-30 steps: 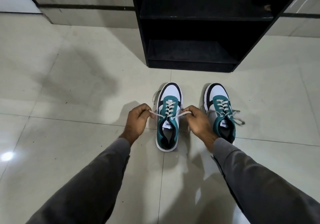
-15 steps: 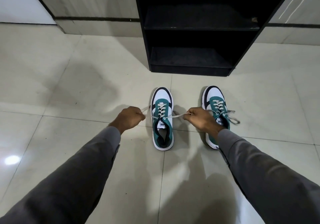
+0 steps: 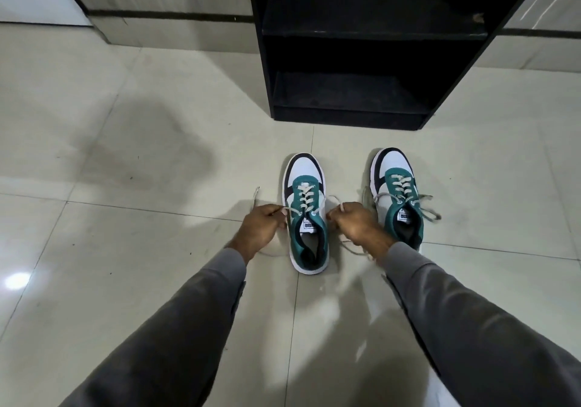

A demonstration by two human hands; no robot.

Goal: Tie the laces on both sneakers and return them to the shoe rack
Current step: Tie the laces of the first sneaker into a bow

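Clearly the first sneaker's lacing is the step in hand. The left sneaker, teal and white with a dark toe band, stands upright on the tiled floor in front of the black shoe rack, toe towards the rack. The left hand sits just beside its left flank with the fingers curled, pinching one cream lace end, whose tip sticks up past the knuckles. The right hand sits just beside the other flank, its fingers likewise curled round the other lace end, which bends into a small loop above the knuckles. Both strands run in to the top eyelets and no knot shows there yet.

The right sneaker stands near, parallel, with its laces sprawled loose over its side and onto the floor, so that one looks untouched. The rack's two visible shelves hold no shoes.

By my reading the task is at an early stage. The next move calls for crossing the two ends over the tongue, tucking one under and drawing both snug, then forming loops for the bow. The strands look thin and limp, so both pinches should hold firm while the hands pass each other.
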